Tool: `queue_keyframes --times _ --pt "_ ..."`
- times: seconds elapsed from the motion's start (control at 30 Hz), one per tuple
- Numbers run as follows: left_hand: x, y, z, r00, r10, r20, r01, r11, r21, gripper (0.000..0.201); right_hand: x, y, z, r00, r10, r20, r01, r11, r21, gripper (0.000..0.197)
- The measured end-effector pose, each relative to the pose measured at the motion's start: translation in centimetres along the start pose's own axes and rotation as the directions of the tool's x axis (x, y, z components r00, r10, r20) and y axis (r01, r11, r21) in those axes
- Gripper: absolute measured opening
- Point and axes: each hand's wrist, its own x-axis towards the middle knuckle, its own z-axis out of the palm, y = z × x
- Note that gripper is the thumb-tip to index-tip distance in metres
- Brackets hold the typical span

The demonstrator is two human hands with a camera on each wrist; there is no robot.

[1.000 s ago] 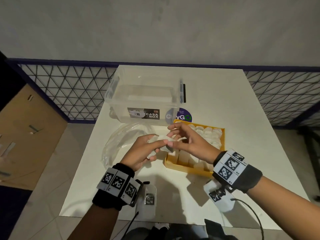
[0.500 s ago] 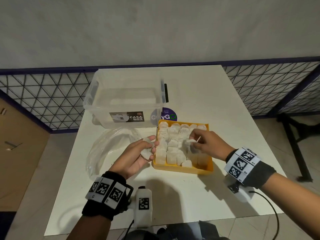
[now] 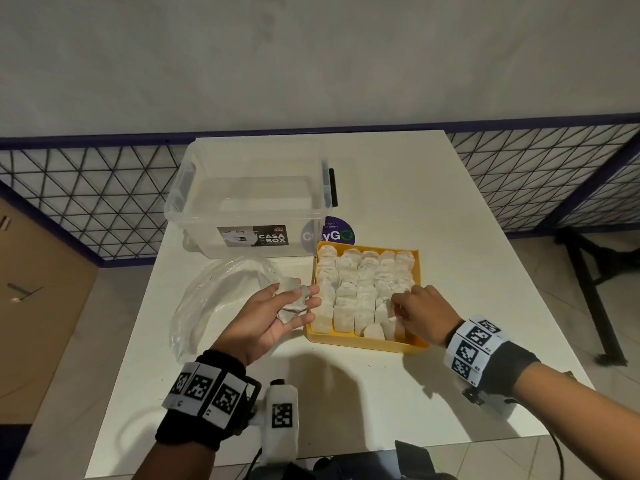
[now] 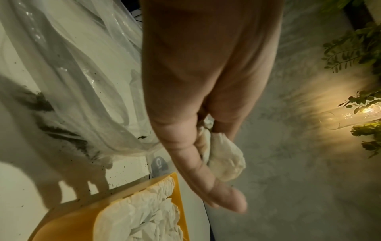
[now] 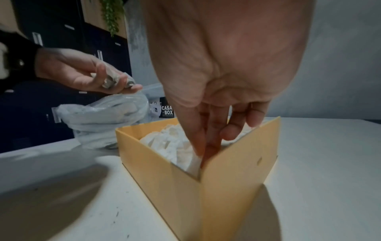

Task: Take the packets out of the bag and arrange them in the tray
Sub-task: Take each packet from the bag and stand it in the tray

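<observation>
A yellow tray (image 3: 363,344) sits on the white table, nearly filled with rows of white packets (image 3: 360,275). My right hand (image 3: 398,308) reaches into the tray's near right corner and pinches one white packet (image 5: 193,164) down against the wall; the head view mostly hides that packet. Left of the tray, my left hand (image 3: 301,303) is palm-up, fingers curled round a few crumpled white packets (image 3: 291,301), also seen as packets (image 4: 224,161) in the left wrist view. The clear plastic bag (image 3: 221,299) lies limp on the table beside the left hand.
A clear lidded storage box (image 3: 249,202) stands behind the bag and tray. A purple round sticker (image 3: 337,230) shows just beyond the tray. Bare table (image 3: 450,220) stretches right of the tray. A mesh railing (image 3: 86,202) runs behind.
A second ago both hands met left of the tray over a packet. The right hand carried a packet across the tray and lowered it into the near right corner. The left hand stayed.
</observation>
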Motion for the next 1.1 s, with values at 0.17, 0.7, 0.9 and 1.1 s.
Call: queue_keyframes --times 0.17,0.7,0.9,1.1 --pt "-0.1 0.1 -0.1 1.0 0.005 -0.017 -0.005 1.0 0.028 0.021 0.2 -0.4 0.0 0.996 -0.01 -0.083 -0.001 0.991 -0.133 0.017" --pt "0.4 -0.3 0.1 1.0 0.014 0.014 -0.016 0.986 0.166 0.022 2.2 -9.1 -5.8 0.927 -0.257 -0.274 0.372 0.73 0.573 0.035" --pt "0.0 0.0 -0.6 0.999 0.007 0.035 -0.01 0.996 0.085 0.021 3.4 -10.2 -6.2 0.943 -0.158 -0.294 0.33 0.577 0.747 0.017" --pt "0.1 -0.1 -0.8 0.999 0.033 -0.003 -0.033 0.999 0.03 0.016 2.6 -10.8 -5.8 0.869 -0.178 -0.462 0.46 0.633 0.622 0.02"
